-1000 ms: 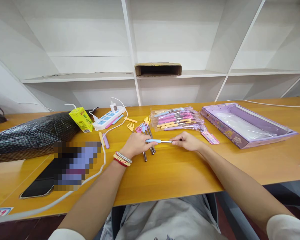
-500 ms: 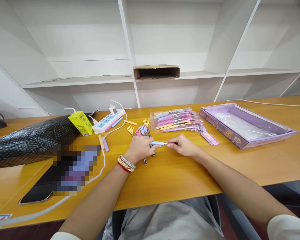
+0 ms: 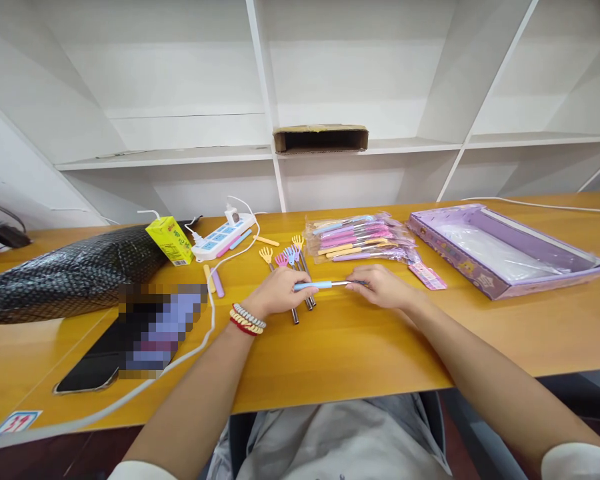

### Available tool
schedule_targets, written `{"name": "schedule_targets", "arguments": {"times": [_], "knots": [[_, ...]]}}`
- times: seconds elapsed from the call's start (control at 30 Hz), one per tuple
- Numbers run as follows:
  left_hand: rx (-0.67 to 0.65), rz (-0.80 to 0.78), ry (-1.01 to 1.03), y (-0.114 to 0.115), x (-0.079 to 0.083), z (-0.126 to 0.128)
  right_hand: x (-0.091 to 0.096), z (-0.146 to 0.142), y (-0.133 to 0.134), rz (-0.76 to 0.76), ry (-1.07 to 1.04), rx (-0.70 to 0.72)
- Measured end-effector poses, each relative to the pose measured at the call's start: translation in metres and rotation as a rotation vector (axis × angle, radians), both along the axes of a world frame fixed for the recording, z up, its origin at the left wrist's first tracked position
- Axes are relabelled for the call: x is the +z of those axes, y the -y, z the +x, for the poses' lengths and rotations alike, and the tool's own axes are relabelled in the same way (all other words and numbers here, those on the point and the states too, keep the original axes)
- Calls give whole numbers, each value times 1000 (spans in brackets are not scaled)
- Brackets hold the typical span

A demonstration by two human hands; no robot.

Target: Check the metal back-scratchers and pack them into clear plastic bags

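Observation:
My left hand (image 3: 276,293) pinches the light blue grip of a small telescopic rod (image 3: 314,285), held level just above the wooden table (image 3: 360,347). My right hand (image 3: 383,287) pinches the thin metal end of the same rod. Behind the hands lie several loose rods (image 3: 293,263) with tiny coloured hand-shaped tips and steel shafts. Further back is a pile of rods in clear plastic sleeves (image 3: 363,239). My left wrist wears beaded bracelets.
A purple box (image 3: 505,253) lies at the right. At the left are a black wrapped bundle (image 3: 65,277), a yellow drink carton (image 3: 171,241), a white power strip (image 3: 223,237) with a cable, and a phone (image 3: 97,360). White shelves and a cardboard box (image 3: 321,139) stand behind.
The hands came together half a second ago, shortening the rod, and are now apart again with more metal shaft showing. The view shifted slightly.

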State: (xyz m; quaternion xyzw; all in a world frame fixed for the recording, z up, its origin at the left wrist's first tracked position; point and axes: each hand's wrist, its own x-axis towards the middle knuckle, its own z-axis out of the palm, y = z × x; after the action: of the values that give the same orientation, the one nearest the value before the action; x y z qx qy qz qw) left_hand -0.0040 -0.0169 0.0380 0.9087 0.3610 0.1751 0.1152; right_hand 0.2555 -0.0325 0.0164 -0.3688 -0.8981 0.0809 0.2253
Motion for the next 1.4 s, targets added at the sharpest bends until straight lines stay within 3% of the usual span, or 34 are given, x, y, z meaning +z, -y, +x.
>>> {"name": "schedule_targets", "arguments": {"times": [0.27, 0.63, 0.93, 1.27, 1.4], "knots": [[-69, -91, 21, 7, 4, 6, -5, -3, 4, 100, -32, 4], [-127, 171, -11, 13, -4, 14, -3, -2, 4, 135, -18, 14], [-13, 277, -145, 12, -3, 15, -7, -5, -1, 91, -22, 14], [68, 108, -133, 2, -3, 5, -8, -9, -1, 6, 18, 11], [53, 127, -202, 3, -6, 7, -14, -10, -2, -2, 11, 37]]}}
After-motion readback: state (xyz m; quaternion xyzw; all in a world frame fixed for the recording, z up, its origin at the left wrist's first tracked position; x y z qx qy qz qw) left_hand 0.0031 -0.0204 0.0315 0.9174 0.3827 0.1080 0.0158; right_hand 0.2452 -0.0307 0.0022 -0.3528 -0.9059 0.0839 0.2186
